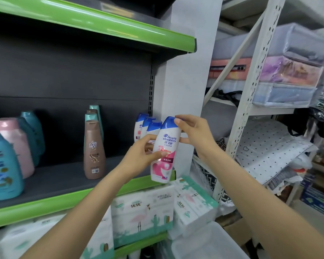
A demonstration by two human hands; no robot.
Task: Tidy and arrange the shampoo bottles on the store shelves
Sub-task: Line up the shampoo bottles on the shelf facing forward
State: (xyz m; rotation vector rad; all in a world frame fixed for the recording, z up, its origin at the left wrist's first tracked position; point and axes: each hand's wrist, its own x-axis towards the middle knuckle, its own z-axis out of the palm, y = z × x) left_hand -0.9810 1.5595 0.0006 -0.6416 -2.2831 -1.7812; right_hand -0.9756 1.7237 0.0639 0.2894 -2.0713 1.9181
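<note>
Below the shelf lie white tissue packs [142, 212] printed with a flamingo and green cacti. At the right stands a white metal rack [251, 86] with folded bedding in clear plastic bags [288, 71]. A dotted white fabric [269, 146] lies lower.

There is a single wide-angle view, from the person's head, facing forward and slightly down at the green-edged shelf [94, 193] close in front. It sits near enough that both forearms run in from the bottom edge. A white metal rack [251, 86] fills the right side, lines bowed by the lens.
</note>
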